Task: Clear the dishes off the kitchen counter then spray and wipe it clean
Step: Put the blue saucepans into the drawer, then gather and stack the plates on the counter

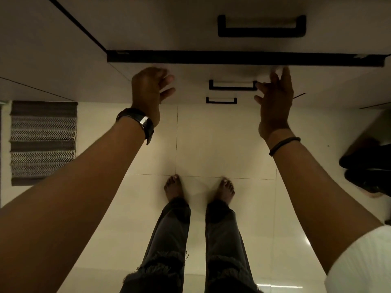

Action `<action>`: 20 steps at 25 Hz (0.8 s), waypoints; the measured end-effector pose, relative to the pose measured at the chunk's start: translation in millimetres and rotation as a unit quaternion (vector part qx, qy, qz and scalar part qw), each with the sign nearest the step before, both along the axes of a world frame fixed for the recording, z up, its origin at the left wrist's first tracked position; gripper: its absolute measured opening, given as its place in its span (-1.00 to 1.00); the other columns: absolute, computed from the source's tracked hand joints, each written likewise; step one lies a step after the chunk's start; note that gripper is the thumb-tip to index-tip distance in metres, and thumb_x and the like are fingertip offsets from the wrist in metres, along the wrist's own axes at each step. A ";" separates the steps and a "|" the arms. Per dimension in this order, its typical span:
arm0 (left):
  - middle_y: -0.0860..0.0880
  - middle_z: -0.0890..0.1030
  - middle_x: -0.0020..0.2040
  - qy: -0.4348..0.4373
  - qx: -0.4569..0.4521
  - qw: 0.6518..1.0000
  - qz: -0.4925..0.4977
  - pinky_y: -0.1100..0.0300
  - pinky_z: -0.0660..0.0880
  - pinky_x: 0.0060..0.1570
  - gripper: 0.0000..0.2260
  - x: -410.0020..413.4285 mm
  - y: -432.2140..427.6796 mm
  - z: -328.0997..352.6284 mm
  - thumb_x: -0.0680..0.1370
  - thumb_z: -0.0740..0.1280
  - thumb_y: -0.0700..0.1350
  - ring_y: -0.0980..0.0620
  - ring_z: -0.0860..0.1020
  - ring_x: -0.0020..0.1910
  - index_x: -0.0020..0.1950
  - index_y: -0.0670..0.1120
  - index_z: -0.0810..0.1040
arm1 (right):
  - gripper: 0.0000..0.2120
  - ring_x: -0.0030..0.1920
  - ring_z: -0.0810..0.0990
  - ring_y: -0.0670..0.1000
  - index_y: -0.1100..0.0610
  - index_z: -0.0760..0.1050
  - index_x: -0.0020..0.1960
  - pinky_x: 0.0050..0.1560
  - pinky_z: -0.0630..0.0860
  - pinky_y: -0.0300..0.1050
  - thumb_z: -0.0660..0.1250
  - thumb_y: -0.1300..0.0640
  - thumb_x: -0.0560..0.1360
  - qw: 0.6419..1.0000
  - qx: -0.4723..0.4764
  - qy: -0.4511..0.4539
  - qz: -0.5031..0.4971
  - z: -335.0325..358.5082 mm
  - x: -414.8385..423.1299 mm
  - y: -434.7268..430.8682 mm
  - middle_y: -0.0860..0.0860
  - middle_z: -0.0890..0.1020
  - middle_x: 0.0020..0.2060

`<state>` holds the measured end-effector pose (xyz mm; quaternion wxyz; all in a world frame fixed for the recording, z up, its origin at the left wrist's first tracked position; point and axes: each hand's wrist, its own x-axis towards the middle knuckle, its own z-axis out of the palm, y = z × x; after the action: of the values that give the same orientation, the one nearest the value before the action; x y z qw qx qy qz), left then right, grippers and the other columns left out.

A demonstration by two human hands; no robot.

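I look straight down at pale drawer fronts [190, 34] under the counter; neither the countertop nor any dishes, spray or cloth are in view. My left hand [148, 92], with a dark watch on its wrist, hovers with loosely curled fingers in front of a lower drawer front and holds nothing. My right hand [275, 102] is held up with fingers spread, its fingertips near the right end of a small black handle [232, 85]. A black strip [232, 59] runs across just above both hands.
A large black handle [261, 26] sits on the top drawer and a third small handle [221, 100] lower down. A grey striped rug [43, 142] lies on the tiled floor [211, 144] at left. Dark objects [368, 166] stand at the right. My bare feet [173, 187] are below.
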<state>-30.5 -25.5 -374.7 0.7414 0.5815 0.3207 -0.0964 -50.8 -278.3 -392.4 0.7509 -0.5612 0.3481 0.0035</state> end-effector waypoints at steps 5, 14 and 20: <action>-0.17 0.64 0.23 -0.016 -0.007 1.000 -0.004 -0.02 0.64 0.09 -0.85 10.0 6.0 -15.5 0.65 0.20 -0.21 -0.08 0.67 0.16 0.15 -0.16 0.53 | -0.19 0.37 0.56 0.09 0.05 -0.03 0.68 0.40 0.43 0.16 0.22 0.06 0.50 0.993 -0.076 -0.009 0.090 -1.8 0.4 -10.3 0.08 0.25 0.61; -0.02 0.55 0.34 -0.004 0.080 0.993 -0.086 0.07 0.61 0.10 -0.61 -7.9 -4.3 -76.3 0.66 0.26 -0.02 0.01 0.62 0.20 0.47 -0.07 0.40 | -0.37 0.19 0.61 0.17 0.19 0.31 0.47 0.04 0.61 -0.06 0.25 -0.03 0.46 0.963 -0.244 -0.032 0.109 -67.9 -14.4 -27.6 0.11 0.52 0.31; -0.05 0.29 0.57 -0.004 0.448 0.767 -0.459 -0.01 0.24 0.50 -0.45 -27.9 -13.4 -177.5 0.62 0.31 -0.09 -0.09 0.23 0.55 0.59 -0.04 0.22 | -0.33 0.55 0.27 0.19 0.12 0.15 0.63 0.48 0.33 0.10 0.33 0.05 0.60 0.706 -0.420 0.175 0.542 -200.5 -29.1 -11.6 0.13 0.34 0.54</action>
<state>-58.4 -38.9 -552.2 0.2654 0.9257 0.0195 -0.2687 -79.8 -289.9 -593.0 0.2315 -0.9001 0.0748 0.3614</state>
